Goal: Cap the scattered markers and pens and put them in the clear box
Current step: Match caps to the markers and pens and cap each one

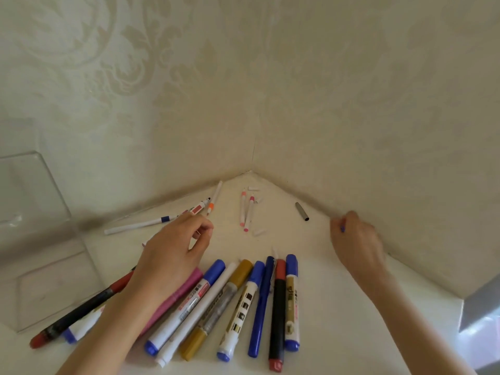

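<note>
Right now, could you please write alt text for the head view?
Two bare hands, left hand and right hand, hover over a white corner table strewn with coloured markers and thin pens; an empty clear plastic box sits at left.

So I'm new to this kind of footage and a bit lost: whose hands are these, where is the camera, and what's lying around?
There is no machine here. One camera worn on a person's head looks down at their own bare hands over a pale table in a wall corner. The left hand hovers over a row of capped markers. The right hand, near the wall, is closed on something small and blue. Thin pens, small white caps and a grey cap lie further back. The clear box stands at the left.
</note>
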Action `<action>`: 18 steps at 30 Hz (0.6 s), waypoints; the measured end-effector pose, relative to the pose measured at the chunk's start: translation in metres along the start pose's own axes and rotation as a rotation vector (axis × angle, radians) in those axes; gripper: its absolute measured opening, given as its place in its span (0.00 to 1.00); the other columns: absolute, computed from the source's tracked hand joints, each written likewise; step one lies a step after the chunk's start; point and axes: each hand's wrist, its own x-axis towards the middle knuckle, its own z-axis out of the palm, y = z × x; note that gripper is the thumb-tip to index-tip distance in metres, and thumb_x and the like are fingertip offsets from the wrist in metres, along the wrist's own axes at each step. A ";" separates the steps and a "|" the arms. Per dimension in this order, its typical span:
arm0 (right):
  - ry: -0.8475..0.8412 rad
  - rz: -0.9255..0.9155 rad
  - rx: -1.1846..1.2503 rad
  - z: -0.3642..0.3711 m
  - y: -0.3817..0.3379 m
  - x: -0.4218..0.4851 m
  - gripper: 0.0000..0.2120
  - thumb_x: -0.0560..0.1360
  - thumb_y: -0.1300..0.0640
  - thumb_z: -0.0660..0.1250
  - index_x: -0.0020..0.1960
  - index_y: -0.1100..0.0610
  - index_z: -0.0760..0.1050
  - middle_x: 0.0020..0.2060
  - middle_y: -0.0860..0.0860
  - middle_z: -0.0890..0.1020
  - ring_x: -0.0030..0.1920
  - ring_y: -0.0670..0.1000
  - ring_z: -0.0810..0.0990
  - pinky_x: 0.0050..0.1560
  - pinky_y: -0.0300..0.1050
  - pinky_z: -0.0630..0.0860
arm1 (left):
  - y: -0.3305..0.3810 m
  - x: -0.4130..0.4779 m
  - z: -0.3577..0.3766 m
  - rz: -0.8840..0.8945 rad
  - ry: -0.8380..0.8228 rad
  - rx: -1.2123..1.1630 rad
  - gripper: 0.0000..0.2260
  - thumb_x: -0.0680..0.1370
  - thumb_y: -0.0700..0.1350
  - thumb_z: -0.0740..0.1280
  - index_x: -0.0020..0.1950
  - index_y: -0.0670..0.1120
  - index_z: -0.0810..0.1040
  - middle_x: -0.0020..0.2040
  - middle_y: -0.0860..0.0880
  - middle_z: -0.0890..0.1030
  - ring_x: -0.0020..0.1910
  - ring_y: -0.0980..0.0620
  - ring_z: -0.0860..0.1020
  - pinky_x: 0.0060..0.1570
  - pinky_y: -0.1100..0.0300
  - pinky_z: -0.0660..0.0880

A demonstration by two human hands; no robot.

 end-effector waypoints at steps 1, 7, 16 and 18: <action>0.026 0.025 -0.038 0.001 0.006 0.010 0.13 0.78 0.52 0.56 0.48 0.63 0.69 0.44 0.63 0.80 0.45 0.64 0.78 0.42 0.50 0.73 | -0.001 0.000 0.000 -0.005 -0.004 0.007 0.07 0.78 0.47 0.59 0.51 0.51 0.76 0.45 0.59 0.76 0.45 0.64 0.74 0.44 0.70 0.70; -0.045 0.044 -0.176 0.021 0.009 0.031 0.15 0.78 0.53 0.58 0.55 0.65 0.70 0.52 0.63 0.78 0.50 0.63 0.78 0.43 0.48 0.72 | -0.007 0.000 -0.002 -0.070 -0.006 0.028 0.06 0.78 0.47 0.60 0.49 0.52 0.76 0.44 0.58 0.77 0.45 0.61 0.75 0.45 0.62 0.73; -0.217 -0.235 0.046 0.023 -0.018 0.009 0.07 0.77 0.55 0.62 0.53 0.54 0.73 0.45 0.50 0.78 0.42 0.51 0.77 0.39 0.43 0.73 | -0.035 0.012 -0.013 -0.342 0.205 -0.013 0.08 0.76 0.38 0.64 0.50 0.49 0.77 0.50 0.52 0.77 0.46 0.54 0.75 0.45 0.60 0.69; -0.187 -0.243 0.255 0.021 -0.029 0.006 0.07 0.76 0.55 0.64 0.53 0.53 0.73 0.44 0.48 0.78 0.41 0.49 0.78 0.38 0.41 0.72 | -0.040 0.017 -0.011 -0.371 0.172 0.047 0.06 0.76 0.41 0.64 0.52 0.49 0.77 0.52 0.52 0.76 0.46 0.55 0.74 0.42 0.62 0.66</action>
